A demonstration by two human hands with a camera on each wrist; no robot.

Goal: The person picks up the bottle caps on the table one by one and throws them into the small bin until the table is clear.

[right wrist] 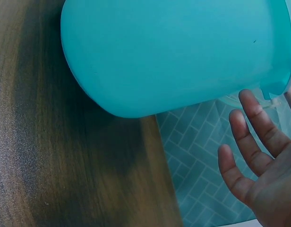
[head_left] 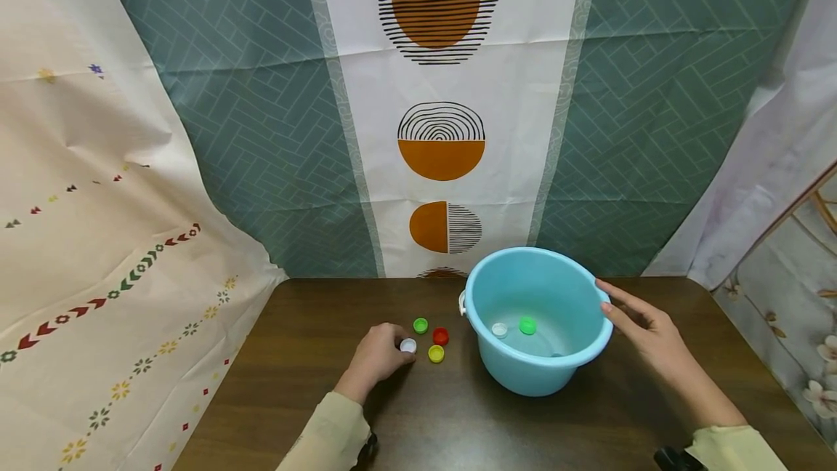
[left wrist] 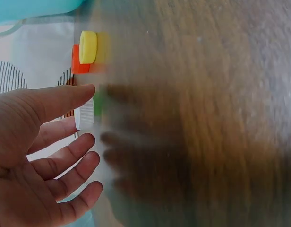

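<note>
My left hand (head_left: 379, 356) pinches a white bottle cap (left wrist: 84, 115) between thumb and forefinger, low over the table; its other fingers are loosely bent. Close beside it lie a green bottle cap (head_left: 421, 325), a red bottle cap (head_left: 441, 336) and a yellow bottle cap (head_left: 436, 354). To the right stands a light blue bucket (head_left: 532, 376). Inside it are a white cap (head_left: 500, 330) and a green cap (head_left: 527, 325); something small near the front wall is mostly hidden. My right hand (head_left: 647, 329) touches the bucket's right rim with extended thumb and forefinger, the other fingers spread outside.
The dark wooden table (head_left: 261, 398) ends at a hanging green and white cloth (head_left: 366, 129) behind. A cream cloth (head_left: 118, 275) drapes along the left side. The bucket's white handle joint (head_left: 462, 303) sticks out on its left.
</note>
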